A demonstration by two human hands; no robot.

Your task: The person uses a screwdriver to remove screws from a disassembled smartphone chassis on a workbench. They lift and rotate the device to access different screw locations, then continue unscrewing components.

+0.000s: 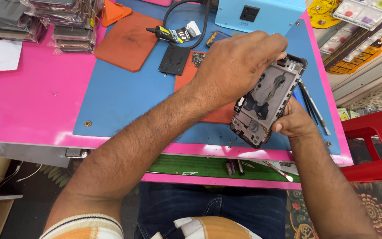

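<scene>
Phone, back cover off and insides showing, sits tilted between my two hands above the blue mat. My right hand cups it from beneath and from the lower right edge, thumb pressed on the frame's side, so that hand is closed around the phone. My left hand comes across from above and is bunched over the phone's top corner, fingertips pinched together at the upper rim (whether they hold a small tool or only the frame I cannot tell, since the knuckles hide the tips).

Just beyond the right-hand grip, lying on the mat, is a pair of metal tweezers, close to my wrist but not touching the phone. Behind my left hand, further up the mat, rests an orange pad, with a black glue tube beside it and a dark flat phone part just below the tube. A second reddish pad lies directly under the phone and my left wrist. Beneath both grips, nearer my lap, an open green-lined drawer holds small tools. Past the right hand, off the pink table, stands a red plastic stool.
</scene>
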